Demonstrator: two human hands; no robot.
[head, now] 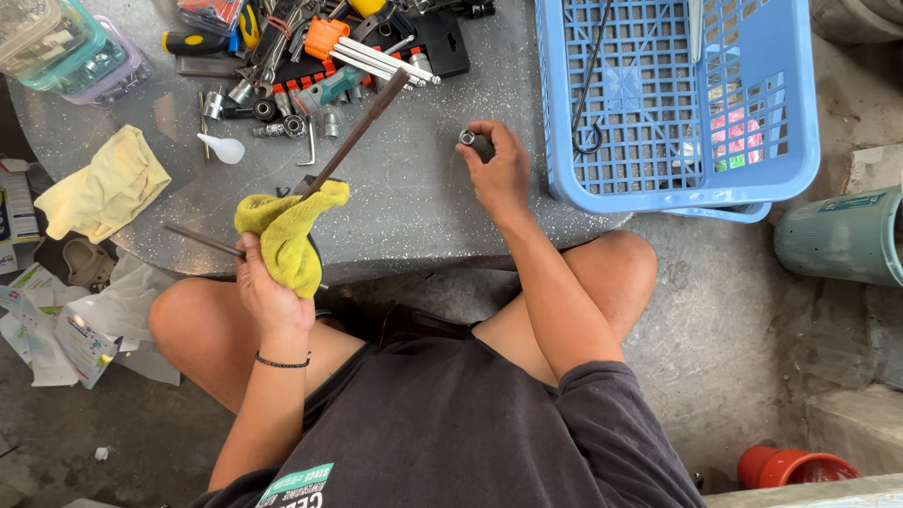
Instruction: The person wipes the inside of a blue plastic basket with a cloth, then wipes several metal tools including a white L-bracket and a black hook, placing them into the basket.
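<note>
Meanwhile left hand (268,287) grips a yellow rag (287,230) around a long dark bar (353,132); right hand (499,174), outstretched, pinches a small shiny socket (467,137).

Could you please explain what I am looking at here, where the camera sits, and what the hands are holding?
There is no machine: a seated person works with bare hands, filmed by one camera worn on the head and looking down, so you see their knees and dark shirt below.

The left hand grips a yellow cloth wrapped around a long dark metal rod. The right hand pinches a small metal socket just above the grey table.

On the table lie a pile of hand tools, a second pale yellow rag, a small white dropper bottle, clear plastic boxes and a blue plastic basket at the right edge.
</note>
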